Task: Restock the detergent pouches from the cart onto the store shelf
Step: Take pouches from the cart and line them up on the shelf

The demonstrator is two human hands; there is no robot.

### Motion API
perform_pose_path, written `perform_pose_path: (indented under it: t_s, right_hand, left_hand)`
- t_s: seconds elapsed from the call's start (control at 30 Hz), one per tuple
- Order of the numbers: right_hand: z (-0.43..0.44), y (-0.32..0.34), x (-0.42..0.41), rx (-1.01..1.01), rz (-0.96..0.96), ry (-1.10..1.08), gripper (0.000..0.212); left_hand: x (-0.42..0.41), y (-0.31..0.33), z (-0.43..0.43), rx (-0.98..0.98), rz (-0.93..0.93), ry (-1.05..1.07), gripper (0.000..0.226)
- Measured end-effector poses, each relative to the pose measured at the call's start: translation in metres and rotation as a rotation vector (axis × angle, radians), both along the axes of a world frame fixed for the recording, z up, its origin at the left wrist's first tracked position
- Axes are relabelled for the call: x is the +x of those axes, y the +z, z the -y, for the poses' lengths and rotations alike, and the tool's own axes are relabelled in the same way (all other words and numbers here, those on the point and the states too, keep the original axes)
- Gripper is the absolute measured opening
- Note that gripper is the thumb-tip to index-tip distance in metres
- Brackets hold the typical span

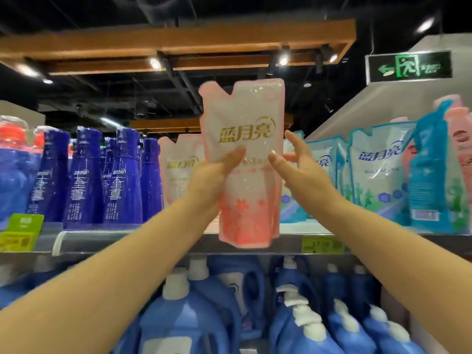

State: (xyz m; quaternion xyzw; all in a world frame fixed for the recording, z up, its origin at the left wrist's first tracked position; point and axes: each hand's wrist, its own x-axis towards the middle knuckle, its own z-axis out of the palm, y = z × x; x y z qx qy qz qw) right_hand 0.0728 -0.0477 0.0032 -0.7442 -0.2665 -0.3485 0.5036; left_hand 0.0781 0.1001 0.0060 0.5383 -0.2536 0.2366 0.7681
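I hold a pink and white detergent pouch [245, 159] upright in front of the top shelf [158, 242], its bottom level with the shelf's front edge. My left hand [214, 175] grips its left side, thumb across the front. My right hand [298, 162] is at the pouch's right edge with fingers spread and straight, thumb touching the front. A second pink pouch [181, 172] stands on the shelf just behind and to the left. The cart is out of view.
Dark blue bottles [84, 180] fill the shelf's left part. Blue and white pouches [375, 169] and a teal pouch [429, 175] stand to the right. Blue jugs with white caps [301, 318] crowd the lower shelf. A yellow price tag [321, 245] hangs on the shelf edge.
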Motion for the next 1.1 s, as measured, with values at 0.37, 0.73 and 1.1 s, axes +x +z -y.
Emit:
perform_pose_path:
  t_s: [0.37, 0.73, 1.1]
  right_hand:
    - [-0.020, 0.020, 0.117, -0.523, -0.276, -0.219, 0.041]
    - [-0.058, 0.014, 0.186, -1.167, -0.432, -0.354, 0.040]
    - [-0.067, 0.016, 0.227, -1.809, -0.076, -0.940, 0.043]
  left_hand:
    - [0.061, 0.017, -0.057, -0.085, 0.007, 0.265, 0.037]
    - [0.099, 0.009, -0.075, -0.074, -0.021, 0.249, 0.036]
    - [0.135, -0.006, -0.089, -0.037, -0.128, 0.188, 0.010]
